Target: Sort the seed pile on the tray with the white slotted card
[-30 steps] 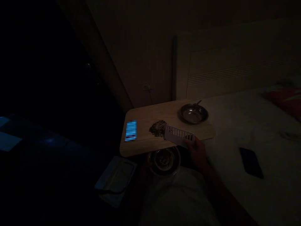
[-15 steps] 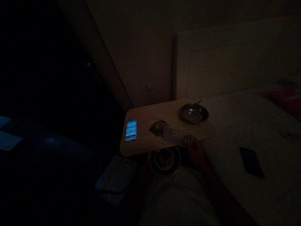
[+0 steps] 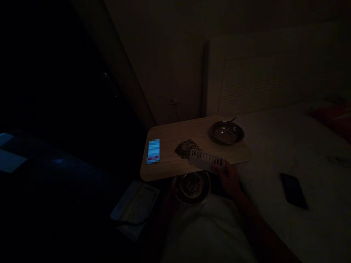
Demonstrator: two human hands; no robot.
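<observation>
Pile of dark bits (image 3: 185, 149) mid-frame on tabletop (image 3: 167, 135); below, bowl (image 3: 207, 185), left hand (image 3: 172, 195) at its left rim, fingers too dark to tell; slotted strip (image 3: 202, 162) at pile's lower right, right hand (image 3: 229, 177), fingers clamped on strip's right end.

Round, shiny metal bowl (image 3: 206, 192) below the pale wood-grained tabletop (image 3: 164, 170): contents too dark to identify. Left hand (image 3: 172, 194) at its left rim: fingers lost in shadow. Pale, slotted, oblong implement (image 3: 203, 161): right end covered by the right hand (image 3: 229, 178); body masking part of the heap of small dark grains (image 3: 184, 148). Blue-lit rectangular screen (image 3: 153, 151): blurred into blocks. Red fabric (image 3: 334, 117): cropped at right.
</observation>
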